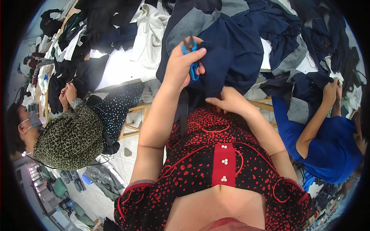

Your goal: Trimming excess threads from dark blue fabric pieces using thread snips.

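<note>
My left hand (pixel 184 63) is raised and closed round a pair of blue-handled thread snips (pixel 194 69), whose dark blades point up and away from me. Beside that hand, a large navy fabric piece (pixel 235 50) drapes over the table's near edge and hangs toward my lap. Lower and to the right, my right hand (pixel 233 101) is bent at the lower end of this cloth. Its thumb points left and its other fingers curl under, partly hidden, on the dark cloth. Grey fabric undersides (pixel 192 25) show in the pile.
Off-white cloth (pixel 150 32) lies on the white table (pixel 119 69), left of the navy pile. On the left, a masked person (pixel 67 134) handles dark fabric. A person in blue (pixel 331 146) holds navy and grey cloth on the right. Wooden table supports (pixel 135 119) stand nearby.
</note>
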Demonstrator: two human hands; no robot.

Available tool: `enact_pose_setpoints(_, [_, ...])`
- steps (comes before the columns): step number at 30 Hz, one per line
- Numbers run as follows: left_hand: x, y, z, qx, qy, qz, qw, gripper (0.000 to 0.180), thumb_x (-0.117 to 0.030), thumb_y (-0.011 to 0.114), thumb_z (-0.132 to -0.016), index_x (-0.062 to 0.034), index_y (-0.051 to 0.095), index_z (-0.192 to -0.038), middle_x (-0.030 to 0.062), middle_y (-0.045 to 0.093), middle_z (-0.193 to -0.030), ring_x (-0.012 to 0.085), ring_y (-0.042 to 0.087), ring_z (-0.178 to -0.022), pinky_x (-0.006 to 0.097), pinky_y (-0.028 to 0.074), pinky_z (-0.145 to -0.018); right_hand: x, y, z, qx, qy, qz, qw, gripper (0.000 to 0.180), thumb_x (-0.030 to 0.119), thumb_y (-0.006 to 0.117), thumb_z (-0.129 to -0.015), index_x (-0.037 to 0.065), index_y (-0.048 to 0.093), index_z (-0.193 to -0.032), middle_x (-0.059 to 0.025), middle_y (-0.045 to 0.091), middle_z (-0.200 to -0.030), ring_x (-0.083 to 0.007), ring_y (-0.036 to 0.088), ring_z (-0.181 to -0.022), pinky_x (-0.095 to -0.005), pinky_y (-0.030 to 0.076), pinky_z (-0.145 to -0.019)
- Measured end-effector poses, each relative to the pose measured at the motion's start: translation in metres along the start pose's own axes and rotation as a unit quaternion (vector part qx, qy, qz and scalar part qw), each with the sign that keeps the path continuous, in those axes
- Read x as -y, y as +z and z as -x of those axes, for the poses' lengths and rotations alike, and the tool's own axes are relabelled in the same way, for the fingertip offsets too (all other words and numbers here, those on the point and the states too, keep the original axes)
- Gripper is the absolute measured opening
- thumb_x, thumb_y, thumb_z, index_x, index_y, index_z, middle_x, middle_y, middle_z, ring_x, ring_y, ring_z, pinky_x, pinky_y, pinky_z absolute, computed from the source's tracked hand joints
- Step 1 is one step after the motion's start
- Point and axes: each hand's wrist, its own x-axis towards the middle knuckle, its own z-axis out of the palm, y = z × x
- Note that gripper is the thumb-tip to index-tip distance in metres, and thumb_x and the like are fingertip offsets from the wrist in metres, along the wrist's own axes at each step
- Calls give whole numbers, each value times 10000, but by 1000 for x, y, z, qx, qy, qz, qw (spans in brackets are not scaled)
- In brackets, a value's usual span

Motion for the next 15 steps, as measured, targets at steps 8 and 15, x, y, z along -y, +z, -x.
enact_pose_setpoints(8, [-24, -7, 56, 494, 76, -349, 792, 154, -73, 623, -750, -15, 592, -889, 112, 596, -844, 263, 601, -798, 353, 473, -709, -12, -66, -4, -265, -180, -298, 899, 224, -17, 511, -849, 5, 575, -1063, -57, 617, -1017, -110, 579, -918, -243, 474, -812])
enact_pose_setpoints(15, [-6, 29, 54, 195, 183, -416, 869, 122, -21, 606, -769, -27, 583, -888, 106, 600, -799, 256, 611, -733, 298, 477, -660, -5, -56, 11, -207, -208, -552, 780, 312, 7, 510, -860, 7, 515, -1172, -90, 605, -1070, -162, 603, -955, -261, 481, -850])
